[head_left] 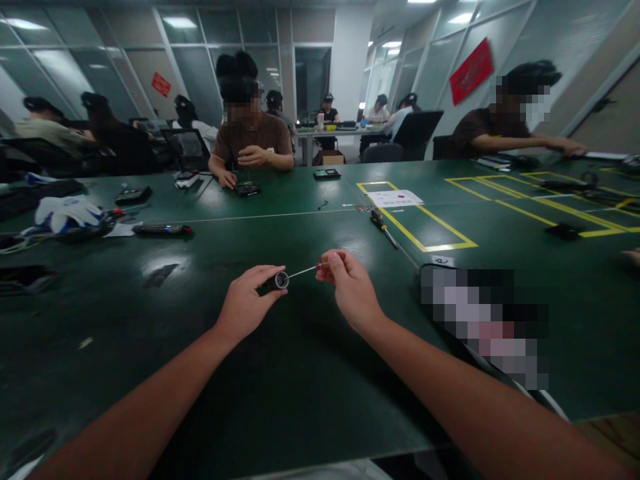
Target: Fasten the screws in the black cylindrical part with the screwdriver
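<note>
Between the thumb and fingers of my left hand is a small black round part with a pale ring at its open end, held above the green table. My right hand pinches the red end of a thin screwdriver. Its slim metal shaft points left, and the tip meets the ring's opening; how deep it reaches I cannot tell. Both hands are closed, side by side near the middle of the view.
Beyond my hands lie a yellow-black screwdriver, a paper sheet and yellow tape outlines. A black tube-shaped tool and white gloves lie left. A blurred-out object sits right of my right forearm. Co-workers sit across the table.
</note>
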`<state>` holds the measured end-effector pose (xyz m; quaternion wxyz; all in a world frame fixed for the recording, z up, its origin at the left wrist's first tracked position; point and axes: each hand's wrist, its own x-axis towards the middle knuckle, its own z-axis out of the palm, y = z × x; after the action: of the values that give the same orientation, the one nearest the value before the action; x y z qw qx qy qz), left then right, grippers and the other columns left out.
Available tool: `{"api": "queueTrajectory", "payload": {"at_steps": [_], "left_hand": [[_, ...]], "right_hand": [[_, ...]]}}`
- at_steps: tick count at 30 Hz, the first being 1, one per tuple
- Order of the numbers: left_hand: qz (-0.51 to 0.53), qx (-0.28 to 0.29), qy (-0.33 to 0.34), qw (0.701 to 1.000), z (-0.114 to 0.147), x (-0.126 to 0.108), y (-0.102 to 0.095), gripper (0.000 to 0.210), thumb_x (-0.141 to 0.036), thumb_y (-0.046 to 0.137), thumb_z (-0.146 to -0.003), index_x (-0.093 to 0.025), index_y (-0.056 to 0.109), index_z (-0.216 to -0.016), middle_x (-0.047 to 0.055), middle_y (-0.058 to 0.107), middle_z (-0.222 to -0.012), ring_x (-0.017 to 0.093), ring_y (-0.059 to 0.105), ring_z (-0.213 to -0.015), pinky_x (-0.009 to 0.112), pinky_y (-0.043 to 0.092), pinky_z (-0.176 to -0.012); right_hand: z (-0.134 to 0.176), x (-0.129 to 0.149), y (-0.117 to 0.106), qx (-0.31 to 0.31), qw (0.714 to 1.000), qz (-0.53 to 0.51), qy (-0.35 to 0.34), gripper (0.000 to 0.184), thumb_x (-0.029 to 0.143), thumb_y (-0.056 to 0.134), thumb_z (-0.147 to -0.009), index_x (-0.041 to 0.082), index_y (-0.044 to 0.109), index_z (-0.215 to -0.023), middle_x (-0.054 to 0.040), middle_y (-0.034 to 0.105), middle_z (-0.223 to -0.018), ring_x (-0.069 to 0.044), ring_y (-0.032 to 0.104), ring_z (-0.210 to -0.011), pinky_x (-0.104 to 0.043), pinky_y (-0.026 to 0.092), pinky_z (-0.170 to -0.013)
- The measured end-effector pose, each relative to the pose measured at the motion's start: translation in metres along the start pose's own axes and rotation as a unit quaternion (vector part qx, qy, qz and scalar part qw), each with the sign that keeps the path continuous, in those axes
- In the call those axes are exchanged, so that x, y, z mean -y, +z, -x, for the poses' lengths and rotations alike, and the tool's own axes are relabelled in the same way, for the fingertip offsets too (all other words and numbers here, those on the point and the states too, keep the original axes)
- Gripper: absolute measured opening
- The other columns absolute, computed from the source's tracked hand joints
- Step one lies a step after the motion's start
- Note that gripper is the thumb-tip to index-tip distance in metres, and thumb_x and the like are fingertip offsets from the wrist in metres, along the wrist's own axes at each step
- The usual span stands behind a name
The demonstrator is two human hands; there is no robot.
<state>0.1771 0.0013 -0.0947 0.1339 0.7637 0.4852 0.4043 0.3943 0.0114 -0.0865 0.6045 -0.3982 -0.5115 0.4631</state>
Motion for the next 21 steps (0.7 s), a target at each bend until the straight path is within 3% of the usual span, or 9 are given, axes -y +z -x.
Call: {"api": "queueTrajectory", "payload": {"at_steps": [7,14,17,21], "left_hand": [[-0.012,0.0,0.004,1.0,0.001,0.002,0.001,0.039,-0.023,0.077,-0.084,-0.024,0.072,-0.123,0.006,0.072,-0.124,0.024,0.066,-0.115,0.043,0.05,-0.105],[-0.023,-0.004,0.015,1.0,0.001,0.007,0.002,0.038,-0.018,0.076,-0.084,-0.023,0.073,-0.122,0.005,0.072,-0.122,0.022,0.067,-0.113,0.038,0.051,-0.104],[-0.024,-0.007,0.018,1.0,0.001,0.006,0.002,0.038,-0.016,0.075,-0.085,-0.023,0.074,-0.122,0.005,0.072,-0.122,0.022,0.067,-0.112,0.038,0.051,-0.103],[-0.028,-0.015,0.019,0.999,0.001,0.004,0.0,0.037,-0.016,0.073,-0.085,-0.023,0.074,-0.122,0.006,0.071,-0.123,0.022,0.066,-0.113,0.039,0.051,-0.104]], "right_hand": [[0.007,0.01,0.0,0.026,0.991,0.117,-0.061,0.024,0.043,0.051,-0.102,0.023,0.063,-0.098,-0.0026,0.069,-0.087,-0.018,0.067,-0.079,-0.035,0.053,-0.077],[0.016,0.017,0.002,0.09,0.97,0.198,-0.112,0.019,0.038,0.05,-0.103,0.024,0.063,-0.106,-0.0031,0.071,-0.094,-0.019,0.071,-0.088,-0.035,0.053,-0.081],[0.015,0.016,0.002,0.101,0.973,0.179,-0.103,0.017,0.035,0.052,-0.102,0.024,0.063,-0.106,-0.003,0.072,-0.094,-0.019,0.071,-0.088,-0.034,0.053,-0.08],[0.01,0.012,0.001,0.071,0.985,0.138,-0.074,0.017,0.035,0.051,-0.101,0.022,0.062,-0.101,-0.0023,0.071,-0.087,-0.018,0.071,-0.083,-0.034,0.055,-0.079]]}}
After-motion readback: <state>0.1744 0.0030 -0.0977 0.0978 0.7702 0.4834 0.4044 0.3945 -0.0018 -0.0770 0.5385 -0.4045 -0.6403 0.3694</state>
